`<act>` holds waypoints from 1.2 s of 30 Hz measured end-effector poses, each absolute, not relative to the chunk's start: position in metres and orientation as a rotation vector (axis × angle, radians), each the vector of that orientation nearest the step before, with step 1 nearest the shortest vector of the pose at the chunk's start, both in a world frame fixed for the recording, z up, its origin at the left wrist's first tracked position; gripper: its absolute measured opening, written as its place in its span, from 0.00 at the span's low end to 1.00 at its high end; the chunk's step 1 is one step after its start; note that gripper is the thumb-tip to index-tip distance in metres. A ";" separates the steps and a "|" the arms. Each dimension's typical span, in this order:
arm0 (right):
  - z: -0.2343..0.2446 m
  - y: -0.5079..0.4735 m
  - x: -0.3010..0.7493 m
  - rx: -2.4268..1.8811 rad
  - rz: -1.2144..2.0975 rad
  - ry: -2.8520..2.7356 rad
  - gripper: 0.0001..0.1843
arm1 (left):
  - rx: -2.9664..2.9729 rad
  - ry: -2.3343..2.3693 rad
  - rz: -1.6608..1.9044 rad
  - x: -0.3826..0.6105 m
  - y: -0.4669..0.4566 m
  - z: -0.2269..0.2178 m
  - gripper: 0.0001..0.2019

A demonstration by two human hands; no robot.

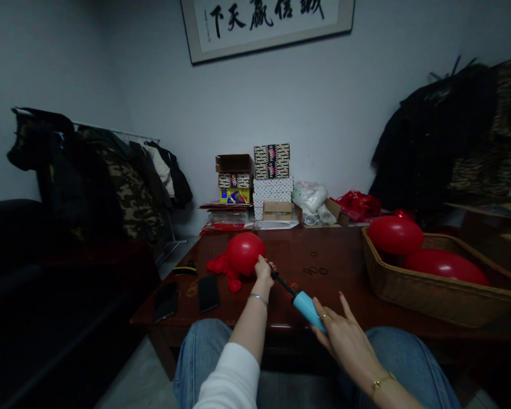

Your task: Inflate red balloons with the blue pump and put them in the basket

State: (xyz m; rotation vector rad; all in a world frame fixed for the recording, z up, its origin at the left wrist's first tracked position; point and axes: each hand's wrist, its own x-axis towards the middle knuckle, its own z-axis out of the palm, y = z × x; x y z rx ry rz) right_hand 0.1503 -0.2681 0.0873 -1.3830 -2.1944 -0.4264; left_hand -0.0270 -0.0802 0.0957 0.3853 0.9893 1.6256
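Observation:
A round red balloon [243, 253], partly blown up, sits above the dark wooden table at its middle. My left hand [264, 271] is closed around the balloon's neck, where it meets the black front end of a hand pump. The light-blue balloon pump [309, 311] slants down from there toward me. My right hand [344, 335] grips its lower end between thumb and fingers, with one finger raised off it. Beside the balloon lie several limp red balloons [220, 264]. The nozzle inside the balloon's neck is hidden by my left fingers.
A wicker basket [430, 295] with big red balloons stands on the table [344, 304] at right. Two dark phones [208, 293] lie at left, and loose bands [315, 271] at centre right. Stacked boxes [272, 190] and plastic bags [310, 196] line the back.

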 end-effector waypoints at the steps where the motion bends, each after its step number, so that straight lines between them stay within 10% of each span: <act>1: 0.088 -0.265 0.148 -1.390 -0.431 -2.195 0.23 | 0.388 0.993 1.619 -0.026 -0.080 0.094 0.14; 36: 0.093 -0.235 0.115 -1.557 -0.513 -2.192 0.24 | 0.346 0.902 1.514 -0.008 -0.092 0.087 0.12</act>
